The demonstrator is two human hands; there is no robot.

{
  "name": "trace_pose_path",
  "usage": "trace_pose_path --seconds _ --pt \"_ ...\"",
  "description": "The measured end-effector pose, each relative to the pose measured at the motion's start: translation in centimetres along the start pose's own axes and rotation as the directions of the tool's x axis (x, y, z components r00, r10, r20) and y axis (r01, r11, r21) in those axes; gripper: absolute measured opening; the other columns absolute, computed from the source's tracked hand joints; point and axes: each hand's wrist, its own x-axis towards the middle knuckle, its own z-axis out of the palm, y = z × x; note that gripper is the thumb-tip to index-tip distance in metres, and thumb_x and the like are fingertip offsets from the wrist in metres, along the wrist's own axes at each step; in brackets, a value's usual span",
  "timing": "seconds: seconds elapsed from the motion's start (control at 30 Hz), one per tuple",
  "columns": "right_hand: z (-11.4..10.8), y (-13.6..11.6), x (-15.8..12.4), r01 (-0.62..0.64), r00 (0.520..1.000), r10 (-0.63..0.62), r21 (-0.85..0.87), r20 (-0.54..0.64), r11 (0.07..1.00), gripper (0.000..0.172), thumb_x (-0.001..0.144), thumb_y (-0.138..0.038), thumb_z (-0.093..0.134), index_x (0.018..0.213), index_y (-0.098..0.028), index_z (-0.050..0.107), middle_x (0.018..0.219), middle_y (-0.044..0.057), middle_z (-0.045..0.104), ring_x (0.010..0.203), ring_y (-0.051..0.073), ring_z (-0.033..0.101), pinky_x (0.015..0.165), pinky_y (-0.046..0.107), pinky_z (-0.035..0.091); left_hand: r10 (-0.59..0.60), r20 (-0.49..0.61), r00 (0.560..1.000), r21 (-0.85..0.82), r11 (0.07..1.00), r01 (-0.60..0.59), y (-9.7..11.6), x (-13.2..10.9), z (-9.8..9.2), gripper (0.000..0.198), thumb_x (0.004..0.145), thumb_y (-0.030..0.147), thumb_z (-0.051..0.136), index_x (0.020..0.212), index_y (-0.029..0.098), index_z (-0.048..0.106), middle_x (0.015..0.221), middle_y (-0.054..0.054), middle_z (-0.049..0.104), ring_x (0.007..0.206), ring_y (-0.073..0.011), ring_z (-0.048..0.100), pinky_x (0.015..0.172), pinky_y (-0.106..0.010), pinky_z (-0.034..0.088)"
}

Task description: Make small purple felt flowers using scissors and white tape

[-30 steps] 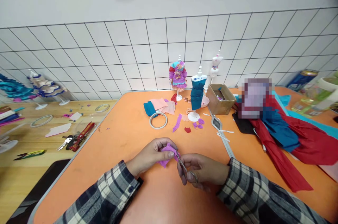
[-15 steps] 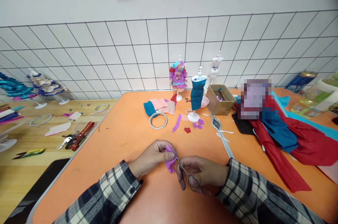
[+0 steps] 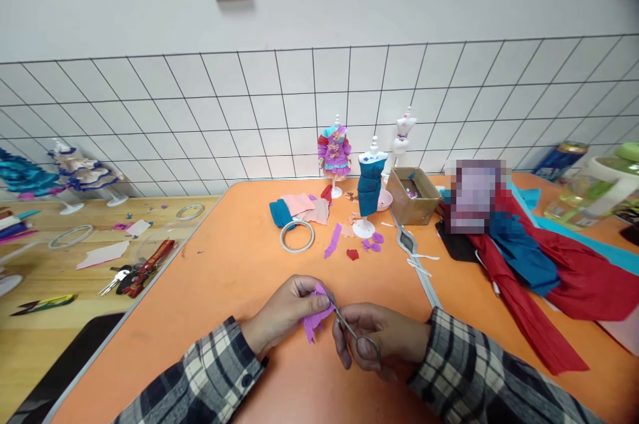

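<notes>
Between the thumb and fingers of my left hand (image 3: 292,307) is pinched a piece of purple crepe paper (image 3: 313,325), its lower part hanging free with ragged edges. My right hand (image 3: 374,337) grips small metal scissors (image 3: 352,331), thumb through a ring handle. The scissor tips meet the purple paper close to my left fingertips; whether the blades are parted is too small to tell. Beyond my hands lie a purple strip (image 3: 333,241), a red scrap (image 3: 352,254) and small purple pieces (image 3: 374,241).
Behind them stand a dress form in blue (image 3: 370,191), one in a purple dress (image 3: 335,154), and a cardboard box (image 3: 414,198). A pale ring (image 3: 296,236) lies by folded paper (image 3: 298,202). Red cloth-like sheets (image 3: 579,264) spread at right. Keys (image 3: 114,279) rest on the left table.
The purple paper has swung slightly left and more of it hangs below my left hand. Both hands keep their hold. The whole view has tilted up a little.
</notes>
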Motion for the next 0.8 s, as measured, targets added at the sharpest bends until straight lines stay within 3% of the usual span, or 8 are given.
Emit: trace_pose_path --seconds 0.13,0.27,0.33,0.43,0.6,0.8 --pt "-0.1 0.1 0.1 0.025 1.000 -0.024 0.024 -0.002 0.999 0.051 0.068 -0.048 0.075 0.098 -0.012 0.055 0.082 0.003 0.058 0.047 0.002 0.042 0.032 0.011 0.038 0.012 0.025 1.000 -0.061 0.998 -0.010 -0.3 0.0 0.6 0.038 0.064 0.044 0.080 0.066 0.011 0.062 0.054 -0.002 0.060 0.043 -0.0113 0.055 0.042 -0.022 0.042" --pt "-0.4 0.2 0.3 0.035 0.999 -0.036 -0.024 -0.035 0.999 0.047 0.067 -0.048 0.076 0.090 -0.013 0.054 0.073 0.000 0.059 0.039 0.000 0.036 0.032 0.012 0.037 0.058 0.030 0.998 -0.107 0.993 -0.054 0.1 0.0 0.8 0.033 0.072 0.041 0.076 0.066 0.011 0.064 0.056 -0.003 0.061 0.047 -0.0124 0.057 0.048 -0.024 0.045" --pt "-0.6 0.3 0.4 0.022 0.998 -0.026 -0.066 -0.062 0.998 0.047 0.066 -0.048 0.077 0.087 -0.013 0.054 0.070 -0.001 0.059 0.037 0.000 0.035 0.031 0.012 0.037 0.078 -0.032 0.996 -0.147 0.986 -0.082 0.5 0.0 0.7 0.031 0.069 0.039 0.079 0.078 0.011 0.068 0.068 -0.004 0.065 0.056 -0.0128 0.060 0.052 -0.023 0.046" --pt "-0.7 0.4 0.5 0.005 0.996 -0.017 -0.132 -0.087 0.991 0.047 0.066 -0.048 0.077 0.087 -0.013 0.055 0.072 -0.001 0.059 0.039 0.001 0.038 0.031 0.012 0.037 0.065 -0.050 0.997 -0.177 0.981 -0.073 0.6 0.0 0.5 0.045 0.059 0.037 0.086 0.094 0.013 0.069 0.080 -0.005 0.066 0.064 -0.0129 0.060 0.056 -0.022 0.046" --pt "-0.5 0.3 0.4 -0.005 0.998 -0.004 -0.144 -0.065 0.990 0.051 0.068 -0.051 0.075 0.097 -0.014 0.055 0.082 0.001 0.059 0.047 0.002 0.042 0.035 0.012 0.040 -0.002 0.016 1.000 -0.152 0.988 0.004 -0.3 0.1 0.5 0.032 0.065 0.037 0.082 0.068 0.011 0.063 0.055 -0.001 0.059 0.046 -0.0102 0.054 0.047 -0.022 0.042" --pt "-0.4 0.2 0.5 0.021 0.999 -0.025 -0.115 -0.027 0.993 0.053 0.066 -0.053 0.075 0.094 -0.013 0.054 0.081 0.002 0.059 0.046 0.002 0.042 0.034 0.012 0.039 -0.014 0.072 0.997 -0.142 0.990 0.024 -0.8 0.2 0.7 0.037 0.064 0.042 0.081 0.067 0.011 0.061 0.053 -0.001 0.060 0.044 -0.0121 0.055 0.044 -0.022 0.041"
